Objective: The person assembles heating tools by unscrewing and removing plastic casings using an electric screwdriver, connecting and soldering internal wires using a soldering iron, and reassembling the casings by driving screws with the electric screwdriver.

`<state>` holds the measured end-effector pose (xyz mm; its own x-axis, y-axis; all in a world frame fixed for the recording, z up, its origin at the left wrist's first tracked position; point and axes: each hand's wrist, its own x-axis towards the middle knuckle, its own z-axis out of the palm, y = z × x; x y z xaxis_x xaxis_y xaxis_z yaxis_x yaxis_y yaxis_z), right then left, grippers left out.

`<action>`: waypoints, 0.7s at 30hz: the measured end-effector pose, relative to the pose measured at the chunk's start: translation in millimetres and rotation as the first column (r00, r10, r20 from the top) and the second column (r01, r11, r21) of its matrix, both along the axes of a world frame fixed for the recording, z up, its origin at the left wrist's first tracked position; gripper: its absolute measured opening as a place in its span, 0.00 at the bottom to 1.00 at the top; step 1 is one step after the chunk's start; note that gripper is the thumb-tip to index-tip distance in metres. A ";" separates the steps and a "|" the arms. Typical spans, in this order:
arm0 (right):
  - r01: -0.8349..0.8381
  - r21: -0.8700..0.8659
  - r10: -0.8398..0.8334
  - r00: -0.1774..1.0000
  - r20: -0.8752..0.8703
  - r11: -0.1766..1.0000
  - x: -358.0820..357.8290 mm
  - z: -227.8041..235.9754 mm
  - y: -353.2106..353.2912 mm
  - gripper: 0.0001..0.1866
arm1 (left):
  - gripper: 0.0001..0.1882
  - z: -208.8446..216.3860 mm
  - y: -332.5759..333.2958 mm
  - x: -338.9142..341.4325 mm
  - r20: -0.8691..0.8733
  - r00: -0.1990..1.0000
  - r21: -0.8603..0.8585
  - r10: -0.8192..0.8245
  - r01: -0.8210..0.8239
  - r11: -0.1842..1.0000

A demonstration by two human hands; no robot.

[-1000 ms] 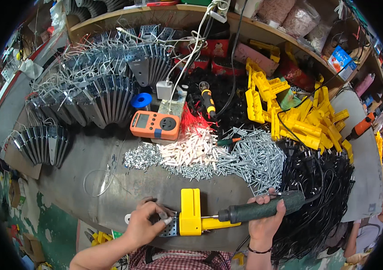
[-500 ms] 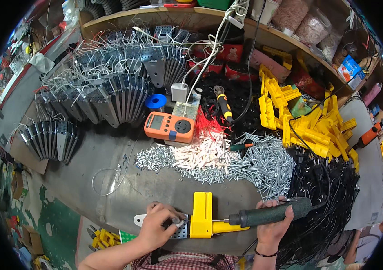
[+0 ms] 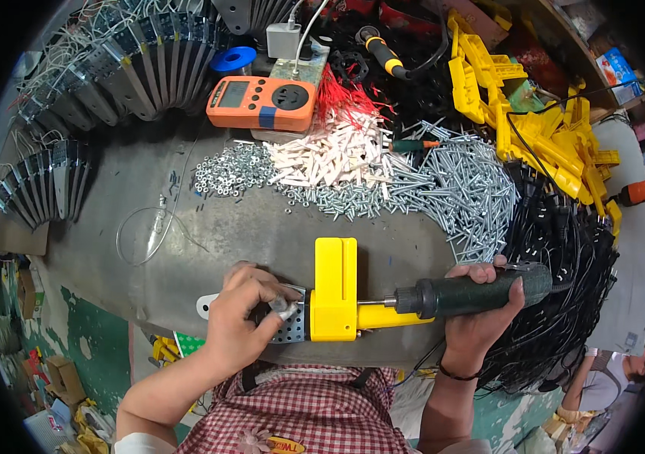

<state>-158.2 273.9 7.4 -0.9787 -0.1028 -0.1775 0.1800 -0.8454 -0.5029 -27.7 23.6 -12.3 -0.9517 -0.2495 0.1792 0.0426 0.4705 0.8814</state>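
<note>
My left hand (image 3: 241, 318) is closed on the perforated metal plate (image 3: 292, 331) at the left end of a yellow plastic housing (image 3: 334, 303). One fingertip has a pale wrapping. The plate's rounded grey end pokes out to the left of the hand. My right hand (image 3: 481, 321) wraps round a dark green electric screwdriver (image 3: 451, 296), held level. Its thin shaft runs left to the housing's right side, above the yellow handle; the tip is hidden there. The housing is held at the table's near edge.
Piles of long screws (image 3: 466, 189), white sleeves (image 3: 330, 155) and small nuts (image 3: 232, 170) lie beyond my hands. An orange meter (image 3: 262, 104) stands behind them. Black cords (image 3: 557, 265) and yellow housings (image 3: 557, 144) fill the right. Perforated metal assemblies (image 3: 50, 181) stand left.
The view has tipped down, so the table, hands and housing sit higher in the picture and more of the apron shows. Both hands keep their holds, the screwdriver still at the housing.
</note>
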 end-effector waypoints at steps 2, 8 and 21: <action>0.012 0.012 -0.012 1.000 0.004 1.000 0.2 -1.4 0.9 0.18 | 0.12 -2.5 0.1 0.6 -0.041 0.999 -0.022 -0.028 0.027 0.999; -0.020 -0.035 0.019 1.000 -0.021 0.999 4.7 0.5 3.3 0.19 | 0.14 -0.9 0.5 6.8 -0.050 0.996 -0.062 -0.075 0.071 0.995; 0.056 0.019 -0.056 0.998 0.011 0.998 4.5 -0.3 -1.6 0.19 | 0.18 1.8 5.2 2.4 -0.052 0.997 -0.280 -0.055 0.039 0.959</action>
